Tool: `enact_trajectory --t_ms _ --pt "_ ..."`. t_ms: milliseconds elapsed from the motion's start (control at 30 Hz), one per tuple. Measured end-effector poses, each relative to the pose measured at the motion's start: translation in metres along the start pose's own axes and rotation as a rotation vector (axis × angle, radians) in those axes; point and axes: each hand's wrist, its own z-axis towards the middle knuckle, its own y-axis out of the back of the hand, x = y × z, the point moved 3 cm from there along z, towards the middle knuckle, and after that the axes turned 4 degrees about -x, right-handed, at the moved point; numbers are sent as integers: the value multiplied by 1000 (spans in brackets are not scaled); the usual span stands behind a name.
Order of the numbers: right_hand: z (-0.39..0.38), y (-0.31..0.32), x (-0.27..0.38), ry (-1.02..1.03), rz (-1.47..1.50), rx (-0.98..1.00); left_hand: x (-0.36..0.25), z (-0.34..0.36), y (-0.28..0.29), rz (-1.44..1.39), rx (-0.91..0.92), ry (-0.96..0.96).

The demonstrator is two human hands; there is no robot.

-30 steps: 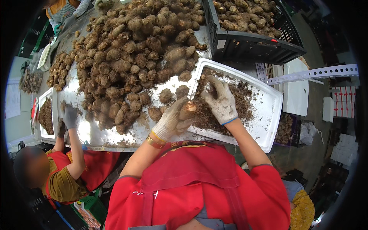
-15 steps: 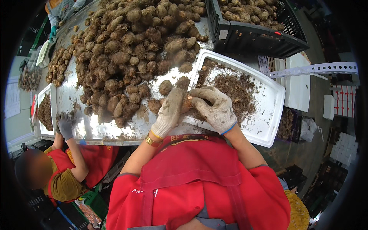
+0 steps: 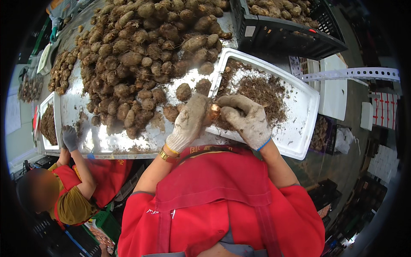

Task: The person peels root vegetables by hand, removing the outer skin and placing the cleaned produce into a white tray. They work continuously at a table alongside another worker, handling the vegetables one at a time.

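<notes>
My left hand [image 3: 191,119], in a soiled white knit glove, is closed around a small hairy brown taro [image 3: 212,112], whose pale orange bare end faces right. My right hand [image 3: 247,118], gloved alike, is close beside that end. Its forefinger and thumb are bent, with a gap between them, and I see nothing held there. Both hands are over the near left edge of a white foam tray [image 3: 295,128] strewn with brown root fibres [image 3: 262,96]. Several loose taros [image 3: 183,91] lie on the metal table just beyond my left hand.
A big heap of taros [image 3: 128,60] covers the far table [image 3: 96,139]. A black crate [image 3: 291,36] of taros stands far right, near a perforated metal strip [image 3: 351,74]. At left, a co-worker's gloved hand [image 3: 69,138] is by another white tray [image 3: 57,122] of fibres.
My right fingers have drawn slightly right, off the taro's end, showing more of its pale bare patch. My left hand still grips the taro.
</notes>
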Motion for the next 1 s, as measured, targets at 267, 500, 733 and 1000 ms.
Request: enact_trajectory --t_ms 267,500,733,1000 --pt "1 -8 -8 -10 -26 -61 1 -4 -7 -307 -111 143" --pt "1 -8 -40 -7 4 -72 -7 0 0 -205 46 139" --pt "-3 -1 2 -55 63 -7 6 -2 -6 -286 -69 155" --pt "-2 -13 -16 -37 2 -56 3 -7 -12 -249 -431 -163"
